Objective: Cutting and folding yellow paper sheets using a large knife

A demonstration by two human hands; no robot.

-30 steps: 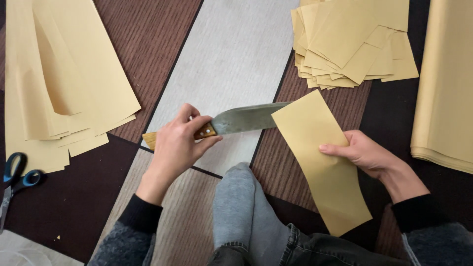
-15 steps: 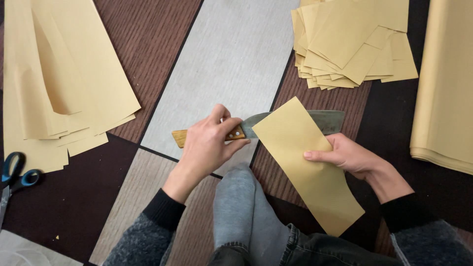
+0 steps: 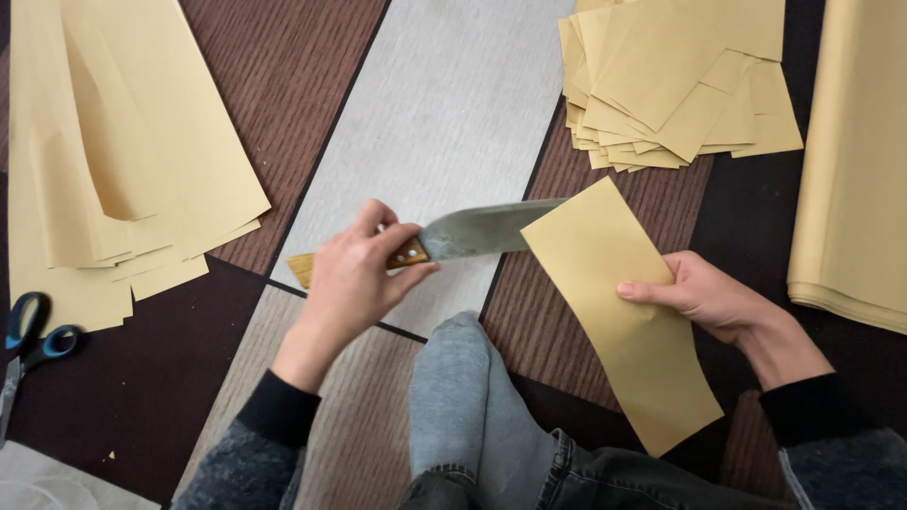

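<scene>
A large knife point(image 3: 477, 231) with a wooden handle is gripped in the left hand point(image 3: 357, 274), the fingers closed around the handle and the grey blade pointing away from the grip to the right. The blade's tip is hidden behind a folded tan paper sheet point(image 3: 619, 307), which is pinched along its right edge by the right hand point(image 3: 704, 297), thumb on top. Beyond the blade, a stack of cut tan paper pieces point(image 3: 675, 85) is seen. Left of the knife grip, long tan paper sheets point(image 3: 113, 151) are piled, and blue-handled scissors point(image 3: 33, 340) lie further left. A grey-socked foot point(image 3: 453, 397) rests between the hands on the striped floor mat point(image 3: 444, 104).
</scene>
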